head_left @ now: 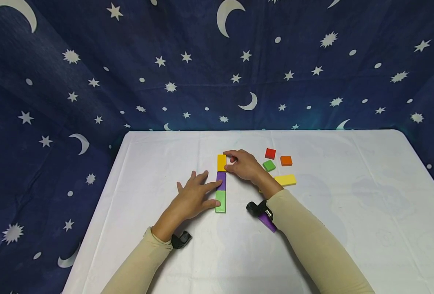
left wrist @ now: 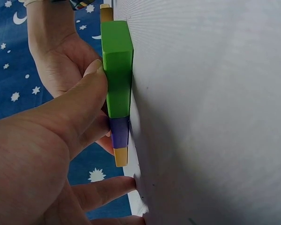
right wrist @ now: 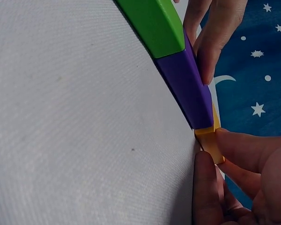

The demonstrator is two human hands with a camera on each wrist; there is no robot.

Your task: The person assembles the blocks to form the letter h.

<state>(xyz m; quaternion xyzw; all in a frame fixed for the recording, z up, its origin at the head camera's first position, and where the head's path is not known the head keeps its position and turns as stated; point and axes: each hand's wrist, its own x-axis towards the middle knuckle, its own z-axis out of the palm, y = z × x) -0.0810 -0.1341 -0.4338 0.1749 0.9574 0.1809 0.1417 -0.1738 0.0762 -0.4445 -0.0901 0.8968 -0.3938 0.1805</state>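
Three blocks lie end to end in a straight row on the white table: a light green block (head_left: 220, 208) nearest, a purple block (head_left: 222, 175) in the middle, a yellow-orange block (head_left: 221, 162) farthest. With fingers spread, my left hand (head_left: 191, 199) lays its thumb on the green block and its index fingertip on the purple one. My right hand (head_left: 245, 165) pinches the yellow-orange block between thumb and index finger from the right. In the right wrist view, that block (right wrist: 208, 143) meets the end of the purple block (right wrist: 187, 89).
Right of the row lie small red (head_left: 270, 153), orange (head_left: 286, 161) and green (head_left: 269, 165) blocks. A long yellow block (head_left: 285, 180) is partly behind my right wrist, and a purple piece (head_left: 268, 223) shows beneath it. A star-patterned cloth (head_left: 202, 49) hangs behind the table (head_left: 165, 151).
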